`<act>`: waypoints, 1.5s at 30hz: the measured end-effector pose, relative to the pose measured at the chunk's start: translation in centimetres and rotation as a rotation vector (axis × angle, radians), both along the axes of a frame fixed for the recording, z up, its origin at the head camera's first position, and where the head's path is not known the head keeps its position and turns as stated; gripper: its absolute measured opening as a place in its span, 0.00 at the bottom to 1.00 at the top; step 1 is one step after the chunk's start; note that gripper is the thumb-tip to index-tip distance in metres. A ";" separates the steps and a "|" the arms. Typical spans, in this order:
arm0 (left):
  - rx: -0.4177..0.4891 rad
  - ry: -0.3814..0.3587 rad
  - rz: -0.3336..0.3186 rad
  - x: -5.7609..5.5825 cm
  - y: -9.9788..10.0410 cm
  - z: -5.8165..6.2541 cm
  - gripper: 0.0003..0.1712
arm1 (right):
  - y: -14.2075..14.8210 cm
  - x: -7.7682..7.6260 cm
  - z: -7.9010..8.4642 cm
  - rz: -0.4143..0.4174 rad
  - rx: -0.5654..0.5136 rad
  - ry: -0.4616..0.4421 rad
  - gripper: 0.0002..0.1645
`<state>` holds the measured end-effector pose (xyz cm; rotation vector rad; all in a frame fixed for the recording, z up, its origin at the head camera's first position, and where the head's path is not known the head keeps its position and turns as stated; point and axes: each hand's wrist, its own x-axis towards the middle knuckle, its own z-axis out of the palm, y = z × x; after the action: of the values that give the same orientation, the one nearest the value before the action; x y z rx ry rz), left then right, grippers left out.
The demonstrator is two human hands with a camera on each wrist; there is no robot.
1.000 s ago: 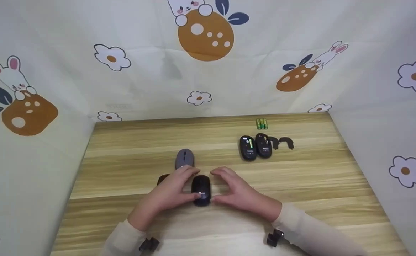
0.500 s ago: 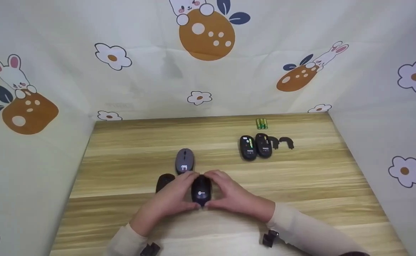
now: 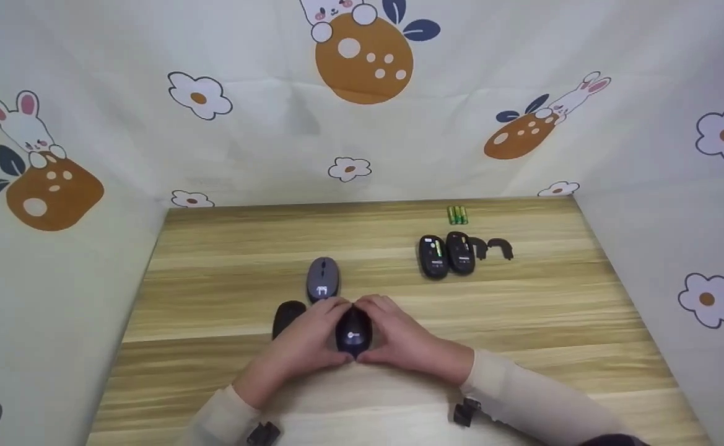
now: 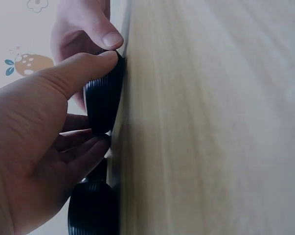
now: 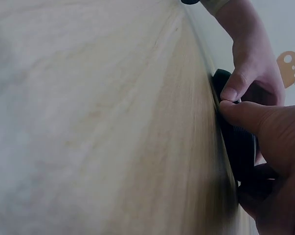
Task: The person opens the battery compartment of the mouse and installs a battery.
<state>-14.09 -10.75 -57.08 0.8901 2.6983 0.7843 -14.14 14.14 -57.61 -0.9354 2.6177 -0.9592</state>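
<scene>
A black computer mouse lies buttons-up on the wooden table between both hands. My left hand grips its left side, thumb at the near end and fingers at the far end. My right hand mirrors this on the other side, so the two thumbs meet at the mouse's near end. In the left wrist view the mouse's ribbed side shows between thumb and fingertips. A second black mouse is partly hidden behind the left hand. Just beyond it sits a grey mouse.
Toward the back right, two black mice lie underside up with battery slots exposed. Beside them are two dark curved covers. Several green batteries stand in a row behind. Patterned cloth walls enclose the table.
Both hands have closed in on the black mouse from its two sides. The left thumb has moved off its top to the near end, and the right hand has come left to it.
</scene>
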 end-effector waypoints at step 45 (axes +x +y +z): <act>0.297 -0.023 -0.010 -1.7 3.7 0.7 0.52 | 6.8 -2.0 1.3 0.034 -0.253 -0.021 0.55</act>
<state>-15.80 -7.09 -56.37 0.9461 2.5957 1.2071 -16.09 20.95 -56.32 -1.0152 2.4942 -1.3067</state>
